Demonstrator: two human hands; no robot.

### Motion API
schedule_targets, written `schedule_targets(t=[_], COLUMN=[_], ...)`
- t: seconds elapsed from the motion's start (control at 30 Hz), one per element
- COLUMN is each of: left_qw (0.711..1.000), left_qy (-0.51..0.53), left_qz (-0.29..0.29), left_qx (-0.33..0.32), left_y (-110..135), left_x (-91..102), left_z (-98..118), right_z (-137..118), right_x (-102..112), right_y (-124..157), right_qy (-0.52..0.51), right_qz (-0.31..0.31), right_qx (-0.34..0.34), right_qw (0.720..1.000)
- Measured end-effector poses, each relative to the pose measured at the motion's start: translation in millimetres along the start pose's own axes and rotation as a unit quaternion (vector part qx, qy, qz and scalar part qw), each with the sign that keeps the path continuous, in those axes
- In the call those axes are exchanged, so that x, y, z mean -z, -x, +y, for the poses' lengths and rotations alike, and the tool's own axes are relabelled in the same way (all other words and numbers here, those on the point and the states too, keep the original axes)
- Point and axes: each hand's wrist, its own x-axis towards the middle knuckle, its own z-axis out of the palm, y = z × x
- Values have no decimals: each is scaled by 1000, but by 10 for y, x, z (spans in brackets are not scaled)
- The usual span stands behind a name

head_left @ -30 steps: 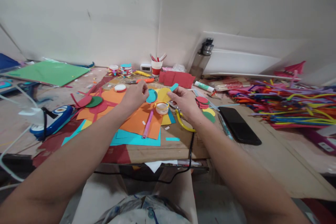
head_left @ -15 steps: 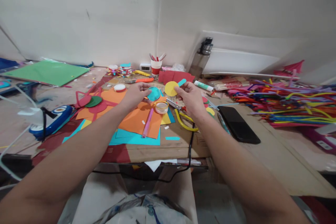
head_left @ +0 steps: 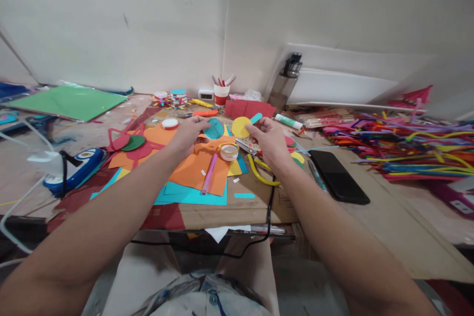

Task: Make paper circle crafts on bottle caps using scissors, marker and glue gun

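My left hand (head_left: pixel 190 133) pinches the edge of a blue paper circle (head_left: pixel 214 129), held just above the table. In my right hand (head_left: pixel 268 137), between thumb and fingers, is a yellow paper circle (head_left: pixel 241 127); a short blue paper strip (head_left: pixel 256 118) sticks out behind it. The two circles are apart, side by side. Below them lie orange paper sheets (head_left: pixel 200 173), a pink pen (head_left: pixel 209 174) and a roll of clear tape (head_left: pixel 228 152). Scissors (head_left: pixel 245 146) rest beside my right hand, partly covered.
A black phone (head_left: pixel 338 177) lies to the right, with a heap of pipe cleaners (head_left: pixel 400 143) beyond it. A dark bottle (head_left: pixel 285 81) and a cup of pens (head_left: pixel 221 94) stand at the back. A blue glue gun (head_left: pixel 76 173) sits left. A black cable (head_left: pixel 269 212) hangs over the front edge.
The blue circle has turned in my left hand and now looks darker, its face angled differently. My right hand keeps the yellow circle in nearly the same place.
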Motion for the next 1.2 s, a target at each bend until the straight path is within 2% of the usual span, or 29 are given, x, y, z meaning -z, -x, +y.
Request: schedule_targets(t=[0.17,0.47,0.63,0.93,1.07,1.2], left_qw=[999,996,1000,994,986,979], left_qy=[38,80,25,77,102,105], left_qz=[27,-13,-8,-76,-118,-156], left_qx=[-3,38,14,-20,-52,-75], left_y=[-28,52,58,107,87,68], left_x=[-5,-99,-128,-200,-226,-225], left_z=[-9,-32,-63,-135,-167,-210], right_z=[9,3,10,-50,-81,-124], right_x=[-13,-32,-53,-101,-119,-131], right_y=[12,27,24,125,183,230], right_qy=[-1,-30,-18,22,76,79], right_qz=[-1,-4,-13,-86,-76,-64], right_qx=[-4,-10,4,69,130,156], right_qw=[1000,1000,1000,994,986,982])
